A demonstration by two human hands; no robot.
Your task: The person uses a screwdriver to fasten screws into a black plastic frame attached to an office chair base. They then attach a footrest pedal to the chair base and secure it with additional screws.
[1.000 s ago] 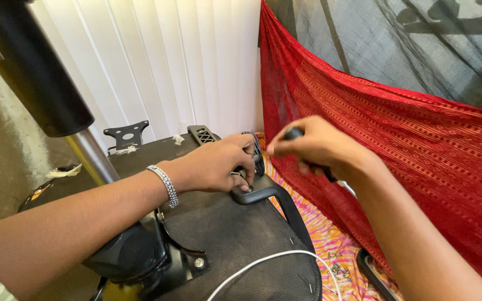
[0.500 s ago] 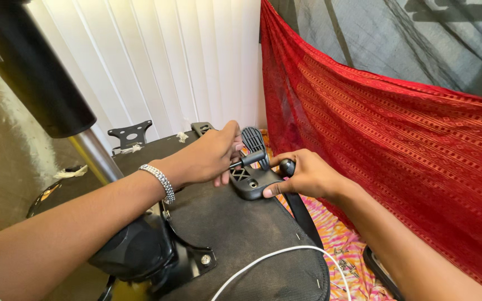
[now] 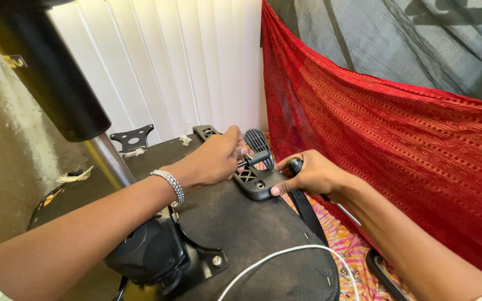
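Left hand (image 3: pixel 213 161) pinches lever (image 3: pixel 255 159); right hand (image 3: pixel 308 175) grips bracket (image 3: pixel 255 183) just beside it, steadying bracket firmly.

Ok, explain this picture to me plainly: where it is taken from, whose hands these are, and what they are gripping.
The one view comes from a camera on the person's head, looking down at their own arms. Below lies an upturned office chair: its black fabric-covered seat underside faces up, with a silver column rising at left. The left hand, with a silver bracelet on its wrist, holds a thin dark tool over a black plastic armrest bracket. The right hand steadies that bracket and closes round a black rounded knob. A red patterned cloth hangs at right, and a white cable crosses the seat.
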